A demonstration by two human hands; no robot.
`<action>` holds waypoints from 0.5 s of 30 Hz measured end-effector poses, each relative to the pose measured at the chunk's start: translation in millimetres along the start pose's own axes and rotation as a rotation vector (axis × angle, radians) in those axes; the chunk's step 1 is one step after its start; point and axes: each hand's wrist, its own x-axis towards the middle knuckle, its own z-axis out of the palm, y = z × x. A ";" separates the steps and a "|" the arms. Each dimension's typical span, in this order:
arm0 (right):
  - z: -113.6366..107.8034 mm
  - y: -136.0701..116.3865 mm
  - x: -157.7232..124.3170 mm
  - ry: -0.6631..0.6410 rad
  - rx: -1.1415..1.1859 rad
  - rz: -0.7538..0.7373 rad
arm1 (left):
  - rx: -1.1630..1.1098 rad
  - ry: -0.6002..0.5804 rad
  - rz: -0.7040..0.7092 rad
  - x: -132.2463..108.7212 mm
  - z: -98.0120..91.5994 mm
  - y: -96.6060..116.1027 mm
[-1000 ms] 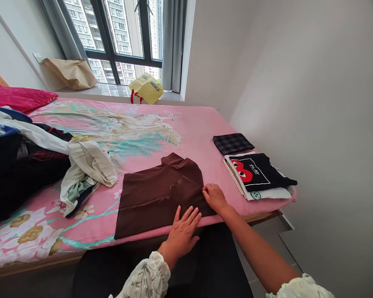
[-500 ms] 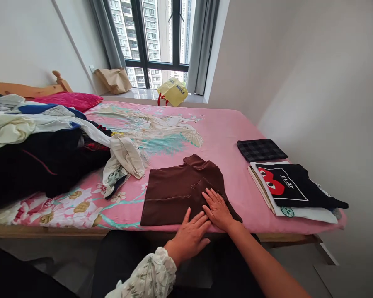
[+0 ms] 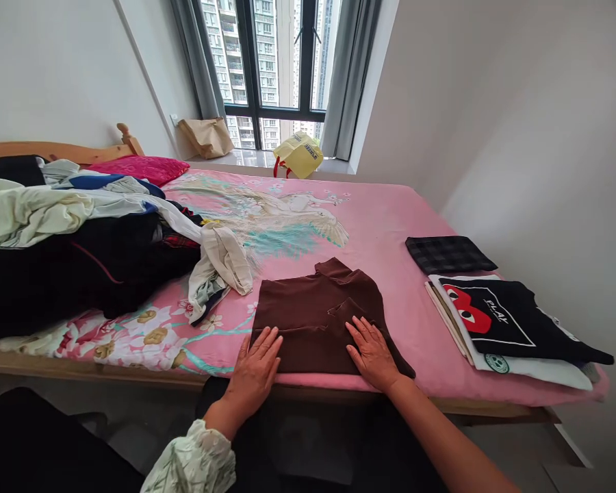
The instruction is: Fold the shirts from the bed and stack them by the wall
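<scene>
A dark brown high-necked top lies partly folded near the front edge of the bed, its collar pointing away from me. My left hand rests on the top's lower left corner, palm down with the fingers stretched out. On the right part of the top lies my right hand, flat, fingers slightly spread over a folded sleeve. Neither hand grips the cloth.
A heap of loose clothes covers the bed's left side. To the right lie a folded dark checked cloth and a stack of folded shirts. A paper bag and a yellow bag stand by the window.
My left hand has moved left from beside my right hand to the top's lower left corner. My right hand stays on the right part. The view has shifted slightly left.
</scene>
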 end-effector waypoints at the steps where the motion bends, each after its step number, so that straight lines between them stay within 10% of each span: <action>1: 0.7 0.2 -0.2 0.003 0.002 -0.002 | -0.010 -0.023 -0.007 4.7 2.5 3.9; 10: -12.3 -3.2 16.3 0.011 0.100 0.097 | -0.060 -0.126 -0.201 6.7 9.2 -15.7; 15: -37.1 11.5 78.5 0.140 0.193 0.104 | -0.182 0.026 -0.137 57.7 -6.8 -62.4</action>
